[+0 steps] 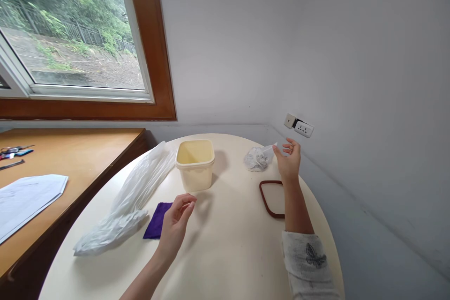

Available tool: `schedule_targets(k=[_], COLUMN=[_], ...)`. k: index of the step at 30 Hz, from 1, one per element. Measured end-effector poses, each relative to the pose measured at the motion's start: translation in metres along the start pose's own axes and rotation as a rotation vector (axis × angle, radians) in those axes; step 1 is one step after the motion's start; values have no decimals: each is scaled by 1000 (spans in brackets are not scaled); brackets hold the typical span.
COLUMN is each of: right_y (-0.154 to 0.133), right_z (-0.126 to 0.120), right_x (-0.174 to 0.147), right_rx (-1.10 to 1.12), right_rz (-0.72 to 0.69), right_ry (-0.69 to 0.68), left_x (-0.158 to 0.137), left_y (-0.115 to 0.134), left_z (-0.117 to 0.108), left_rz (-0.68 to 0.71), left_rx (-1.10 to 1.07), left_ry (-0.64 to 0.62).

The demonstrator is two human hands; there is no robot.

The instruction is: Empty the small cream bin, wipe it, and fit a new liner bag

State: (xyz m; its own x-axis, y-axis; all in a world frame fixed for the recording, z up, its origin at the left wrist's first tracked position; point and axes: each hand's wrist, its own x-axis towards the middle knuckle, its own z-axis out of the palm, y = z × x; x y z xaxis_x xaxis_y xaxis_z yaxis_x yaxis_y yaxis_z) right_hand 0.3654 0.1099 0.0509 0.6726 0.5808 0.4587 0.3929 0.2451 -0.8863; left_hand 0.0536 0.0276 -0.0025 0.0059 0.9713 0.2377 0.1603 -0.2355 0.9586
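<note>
My left hand (176, 221) hovers over the table between the purple cloth (157, 220) and the cream plastic bin (195, 176). Its fingers are loosely bent, thumb apart, with nothing visible between them; the hand covers part of the cloth. At the far right, my right hand (289, 161) is beside a crumpled clear plastic bag (258, 158) with whitish stuff in it. A pointed corner of that bag reaches my thumb, while the other fingers stay apart from it. Below, a brown rounded frame or rim (265, 199) lies flat, partly hidden by my right forearm.
A long crumpled white plastic bag (130, 201) lies along the left of the round table (225, 262). Farther left, a wooden desk (87, 150) carries paper sheets (28, 199) and small tools. Walls with a power socket (304, 128) border the table's far side.
</note>
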Motion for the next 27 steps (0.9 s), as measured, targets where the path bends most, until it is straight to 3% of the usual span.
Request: schedule_targets(k=[9,18,27], right_y=[2,-14,-17], right_z=[0,0,0], right_x=[0,-9,-13], right_rx=[-10,181,178], right_rz=[-4,-117,-145], right_ry=[8,206,185], left_x=[0,-3,-2], left_y=[4,-14,-18], left_z=[1,-1,-1], left_rz=[-9,-9,-33], left_rx=[-27,-4,-12], left_ry=[2,138,161])
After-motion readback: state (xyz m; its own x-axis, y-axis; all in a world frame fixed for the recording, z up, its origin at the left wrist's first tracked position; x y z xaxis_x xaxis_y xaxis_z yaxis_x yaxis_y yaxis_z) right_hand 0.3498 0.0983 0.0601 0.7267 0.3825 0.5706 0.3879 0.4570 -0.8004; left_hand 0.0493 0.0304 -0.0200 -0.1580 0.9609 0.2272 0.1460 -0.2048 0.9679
